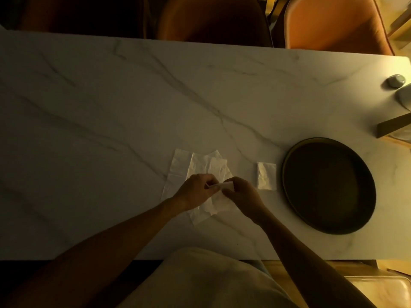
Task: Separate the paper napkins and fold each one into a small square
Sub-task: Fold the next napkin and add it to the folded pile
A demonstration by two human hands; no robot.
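Observation:
Several thin white paper napkins (195, 165) lie overlapping and creased on the marble table (111, 96), just in front of me. My left hand (195, 190) and my right hand (242, 194) meet over the pile, both pinching a small lifted piece of napkin (220, 186) between fingertips. A sheet hangs below the hands toward the near edge. One napkin folded into a small square (266, 175) lies flat to the right of the pile, beside the tray.
A round dark tray (289, 174) sits right of the folded square. At the far right edge lie a small grey rounded object (395, 80), a white object and a wooden piece (393, 125). Chairs (333, 21) stand behind the table.

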